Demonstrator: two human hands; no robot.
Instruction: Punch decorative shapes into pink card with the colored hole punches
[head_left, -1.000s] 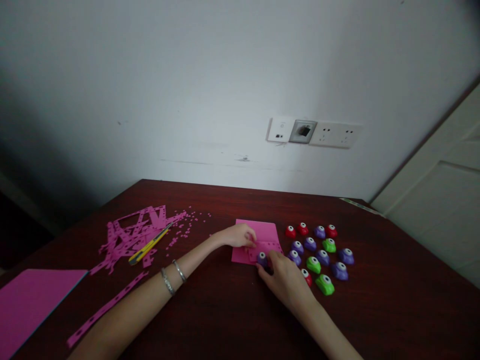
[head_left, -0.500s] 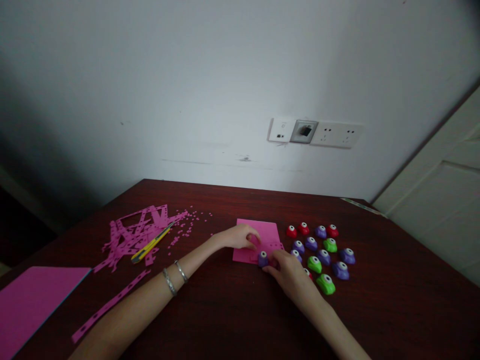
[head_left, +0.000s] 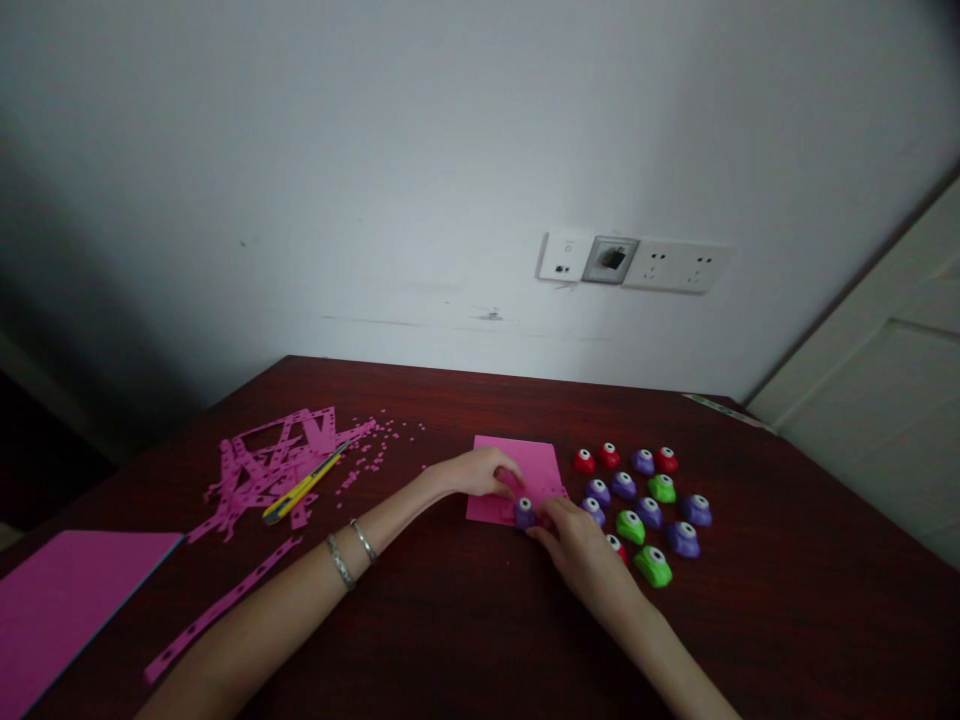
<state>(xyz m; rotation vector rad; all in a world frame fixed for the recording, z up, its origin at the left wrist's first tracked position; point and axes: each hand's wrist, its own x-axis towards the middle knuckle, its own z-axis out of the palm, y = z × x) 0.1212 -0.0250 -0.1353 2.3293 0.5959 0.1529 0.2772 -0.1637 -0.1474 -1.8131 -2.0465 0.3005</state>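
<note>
A small purple craft punch [head_left: 523, 514] with a white and dark round button stands at the front edge of a pink paper sheet [head_left: 536, 458]. My right hand [head_left: 574, 535] is closed against the punch's right side, fingertips pinched around its edge. Part of a narrow pink paper strip shows by the punch, mostly hidden by my fingers. From the left, my left hand [head_left: 484, 473] reaches over the sheet, its fingers and thumb curled in close beside the punch. What lies between those fingertips is too small to make out.
Several red, purple and green punches [head_left: 649, 515] stand right of my right hand. At left lie punched pink strips [head_left: 262, 460], tiny pink cutouts [head_left: 367, 455], a yellow utility knife [head_left: 304, 487] and a long strip [head_left: 225, 607]. A larger pink sheet [head_left: 82, 600] lies front left.
Both hands stay almost in place. The right fingers and the purple punch have shifted very slightly, and less of the strip shows above the right fingers. The view has moved a little.
</note>
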